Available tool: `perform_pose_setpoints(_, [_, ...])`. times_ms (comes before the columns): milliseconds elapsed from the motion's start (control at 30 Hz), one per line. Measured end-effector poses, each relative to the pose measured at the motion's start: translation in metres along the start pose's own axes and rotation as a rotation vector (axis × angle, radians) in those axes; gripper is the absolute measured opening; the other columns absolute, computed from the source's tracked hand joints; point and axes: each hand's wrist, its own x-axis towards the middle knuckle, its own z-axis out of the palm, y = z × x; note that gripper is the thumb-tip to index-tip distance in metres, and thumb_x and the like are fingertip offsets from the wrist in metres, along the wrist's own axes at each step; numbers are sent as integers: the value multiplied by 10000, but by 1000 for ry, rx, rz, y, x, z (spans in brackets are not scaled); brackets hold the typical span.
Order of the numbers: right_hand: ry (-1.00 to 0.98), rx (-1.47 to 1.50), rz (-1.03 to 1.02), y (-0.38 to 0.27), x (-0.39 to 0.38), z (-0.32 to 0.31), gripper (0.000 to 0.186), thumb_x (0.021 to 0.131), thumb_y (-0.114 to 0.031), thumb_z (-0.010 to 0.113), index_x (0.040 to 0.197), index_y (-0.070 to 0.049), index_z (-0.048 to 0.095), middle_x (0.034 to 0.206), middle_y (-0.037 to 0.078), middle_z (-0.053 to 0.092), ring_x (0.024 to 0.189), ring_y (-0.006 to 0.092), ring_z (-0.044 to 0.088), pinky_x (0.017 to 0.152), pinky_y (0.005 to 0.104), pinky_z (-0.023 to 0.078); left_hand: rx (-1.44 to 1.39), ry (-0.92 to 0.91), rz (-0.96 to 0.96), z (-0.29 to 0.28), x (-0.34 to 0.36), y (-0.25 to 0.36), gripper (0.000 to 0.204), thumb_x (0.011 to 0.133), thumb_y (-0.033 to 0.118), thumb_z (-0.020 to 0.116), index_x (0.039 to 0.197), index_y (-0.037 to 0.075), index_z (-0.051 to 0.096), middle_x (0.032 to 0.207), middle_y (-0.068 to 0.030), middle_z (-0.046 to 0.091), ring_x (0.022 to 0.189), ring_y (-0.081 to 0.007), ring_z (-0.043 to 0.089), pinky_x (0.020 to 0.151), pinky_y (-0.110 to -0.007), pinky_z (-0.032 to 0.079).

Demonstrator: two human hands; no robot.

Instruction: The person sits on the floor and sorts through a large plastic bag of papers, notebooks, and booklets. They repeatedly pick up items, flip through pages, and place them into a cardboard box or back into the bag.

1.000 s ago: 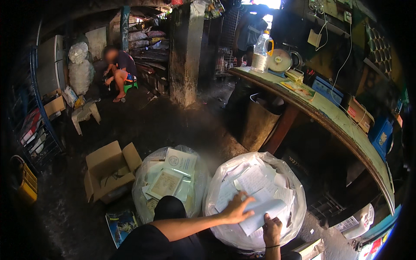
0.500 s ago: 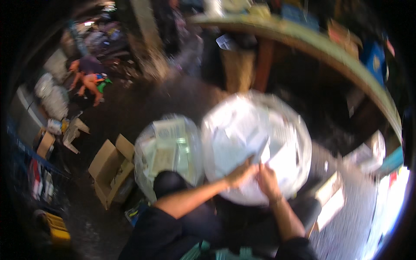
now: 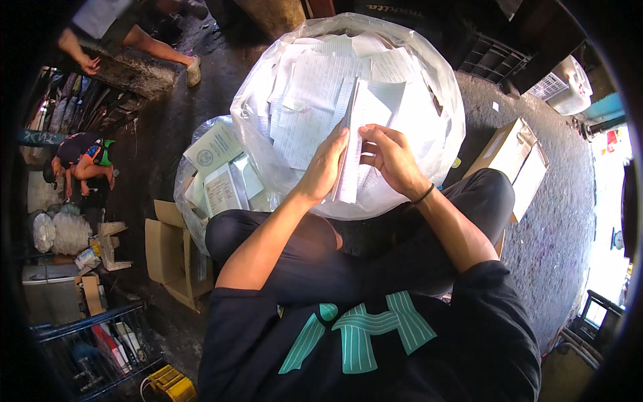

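Observation:
A thin notebook with lined, written pages stands on edge between my hands, over a large clear plastic bag. My left hand is closed along its left side, fingers mostly hidden behind it. On the other side, my right hand pinches the edge of the pages, with the lower fingers curled. Loose written sheets fill the bag. At its left, a smaller clear bag holds booklets, among them a pale green one.
An open cardboard box sits left of my legs, another carton to the right. A wire rack and a yellow object are lower left. One person crouches at left; another's leg shows at upper left.
The view has swung, so the bags and my hands sit higher in it. The notebook now stands clearly upright between my hands. A second person's leg and hand have come into view.

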Motion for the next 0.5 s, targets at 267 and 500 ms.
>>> perform_pose_setpoints(267, [45,-249,-74,-14,-3,17,400,1046,-328,673,1108,65,638,948,81,680,862,163,698,816,339,616,-62,-11,-4,11,0,16,544,1160,398,359,1507,-5,472,1404,-85,590,1291,-151,548,1099,-316,434])
perform_pose_setpoints(500, [41,-218,-6,-13,-4,9,434,1031,-381,707,1069,42,616,944,90,676,850,165,700,772,350,630,275,-108,97,17,0,-1,670,1172,385,310,1673,-15,115,1645,-176,369,1501,-254,401,1225,-363,332])
